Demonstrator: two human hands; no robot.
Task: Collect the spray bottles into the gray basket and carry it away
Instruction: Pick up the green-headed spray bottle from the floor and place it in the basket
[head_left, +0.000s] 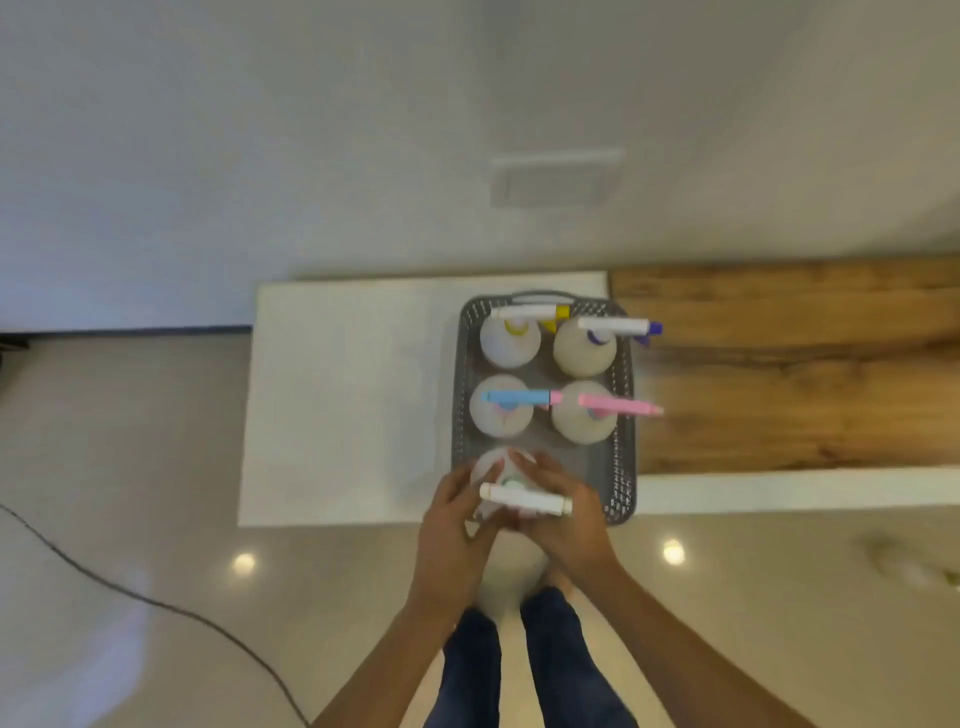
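A gray basket (623, 415) stands on the white table top (343, 405). Several spray bottles stand upright inside it: one with a yellow nozzle (509, 340), one with a purple nozzle (584, 348), one with a blue head (501, 410), one with a pink head (584, 418). A white-headed spray bottle (524, 500) sits at the near left corner of the basket. My left hand (457, 525) and my right hand (566, 514) both wrap around this bottle. Its body is mostly hidden by my fingers.
A wooden counter surface (800, 364) adjoins the table on the right. A black cable (156, 603) runs across the glossy floor at lower left. My legs and feet (519, 665) stand just before the table's near edge. A wall rises behind the table.
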